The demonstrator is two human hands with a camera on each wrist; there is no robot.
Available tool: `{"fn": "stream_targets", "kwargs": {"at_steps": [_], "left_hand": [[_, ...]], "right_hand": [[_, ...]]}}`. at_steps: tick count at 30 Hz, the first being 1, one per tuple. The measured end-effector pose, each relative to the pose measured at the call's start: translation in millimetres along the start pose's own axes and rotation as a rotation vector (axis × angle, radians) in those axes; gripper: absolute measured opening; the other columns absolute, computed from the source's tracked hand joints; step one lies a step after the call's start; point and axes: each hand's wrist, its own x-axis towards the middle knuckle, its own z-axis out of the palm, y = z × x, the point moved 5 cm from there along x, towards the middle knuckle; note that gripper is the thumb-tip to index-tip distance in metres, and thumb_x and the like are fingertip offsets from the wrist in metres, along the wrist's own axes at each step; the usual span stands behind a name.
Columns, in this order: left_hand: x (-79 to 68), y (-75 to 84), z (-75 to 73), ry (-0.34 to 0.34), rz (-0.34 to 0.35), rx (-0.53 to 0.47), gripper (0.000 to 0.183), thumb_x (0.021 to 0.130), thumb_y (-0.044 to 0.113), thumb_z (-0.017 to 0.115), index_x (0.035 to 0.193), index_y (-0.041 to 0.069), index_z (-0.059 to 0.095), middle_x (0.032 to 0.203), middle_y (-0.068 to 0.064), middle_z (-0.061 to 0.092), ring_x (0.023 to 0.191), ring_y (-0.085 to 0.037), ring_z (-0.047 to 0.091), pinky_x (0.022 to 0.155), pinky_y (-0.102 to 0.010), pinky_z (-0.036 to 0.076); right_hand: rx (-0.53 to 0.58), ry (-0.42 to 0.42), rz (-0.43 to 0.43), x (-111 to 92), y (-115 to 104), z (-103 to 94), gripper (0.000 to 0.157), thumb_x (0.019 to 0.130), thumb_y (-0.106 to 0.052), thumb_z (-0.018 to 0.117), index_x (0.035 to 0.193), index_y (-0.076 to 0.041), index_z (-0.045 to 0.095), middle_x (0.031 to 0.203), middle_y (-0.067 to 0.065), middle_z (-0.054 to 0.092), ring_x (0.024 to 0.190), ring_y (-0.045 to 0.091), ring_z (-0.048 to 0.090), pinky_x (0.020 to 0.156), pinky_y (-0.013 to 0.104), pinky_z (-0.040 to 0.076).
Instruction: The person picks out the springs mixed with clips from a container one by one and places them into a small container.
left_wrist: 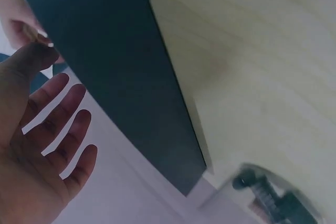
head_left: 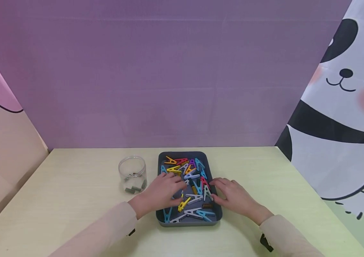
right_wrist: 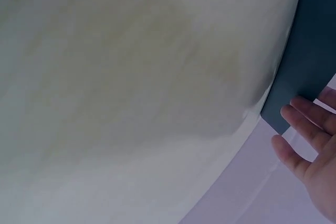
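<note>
The left hand (head_left: pixel 162 191) reaches over the left side of a dark grey tray (head_left: pixel 189 225), its fingers spread apart in the left wrist view, with a yellow clothespin (head_left: pixel 185 203) just beside its thumb. The right hand (head_left: pixel 234 196) is at the tray's right edge, thumb and forefinger apart, near a red clothespin (head_left: pixel 203 182) and a pale grey clothespin (head_left: pixel 207 192); whether its fingertips touch either cannot be told. The left hand hides part of the tray's contents, the right wrist view cuts off the right thumb, and both wrist views show mostly the tray's outer wall. More clothespins in blue, orange and purple lie jumbled inside, with a brown coil spring (head_left: pixel 207 206). Left of the tray, a clear jar (head_left: pixel 123 175) holds small dark pieces, at least one coiled.
</note>
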Motion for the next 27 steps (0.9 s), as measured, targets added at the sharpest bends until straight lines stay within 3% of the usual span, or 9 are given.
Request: {"fn": "stream_targets", "kwargs": {"at_steps": [6, 14, 21, 27], "left_hand": [[8.9, 12.5, 5.2, -0.034, 0.001, -0.013, 0.032, 0.082, 0.042, 0.063, 0.108, 0.024, 0.062, 0.105, 0.008, 0.062, 0.1, -0.014, 0.053, 0.087, -0.034, 0.043], [18.8, 26.3, 11.7, -0.085, -0.004, -0.042, 0.032, 0.081, 0.044, 0.064, 0.108, 0.028, 0.062, 0.111, 0.007, 0.062, 0.104, -0.015, 0.052, 0.096, -0.04, 0.041], [26.2, 35.1, 17.0, -0.079, 0.009, -0.038, 0.029, 0.082, 0.043, 0.063, 0.106, 0.027, 0.062, 0.107, 0.008, 0.063, 0.097, -0.013, 0.051, 0.086, -0.032, 0.042], [31.2, 39.3, 22.9, -0.082, 0.006, -0.026, 0.03, 0.082, 0.045, 0.062, 0.107, 0.028, 0.062, 0.107, 0.009, 0.063, 0.096, -0.013, 0.051, 0.087, -0.032, 0.042]], "right_hand": [[0.015, -0.004, -0.004, 1, 1, -1.4, 0.035, 0.085, -0.033, 0.059, 0.112, -0.011, 0.06, 0.115, 0.006, 0.062, 0.107, 0.022, 0.057, 0.084, 0.041, 0.047], [0.03, -0.013, 0.014, 3, 3, 0.4, 0.034, 0.086, -0.033, 0.059, 0.113, -0.011, 0.059, 0.114, 0.006, 0.062, 0.108, 0.022, 0.057, 0.086, 0.042, 0.047], [0.022, -0.002, 0.005, 2, 4, 0.8, 0.035, 0.086, -0.032, 0.059, 0.113, -0.011, 0.059, 0.114, 0.007, 0.062, 0.107, 0.022, 0.057, 0.085, 0.043, 0.047], [0.015, 0.009, -0.005, 2, 3, 1.5, 0.034, 0.086, -0.032, 0.059, 0.113, -0.01, 0.059, 0.114, 0.006, 0.062, 0.107, 0.022, 0.057, 0.085, 0.043, 0.047]]}}
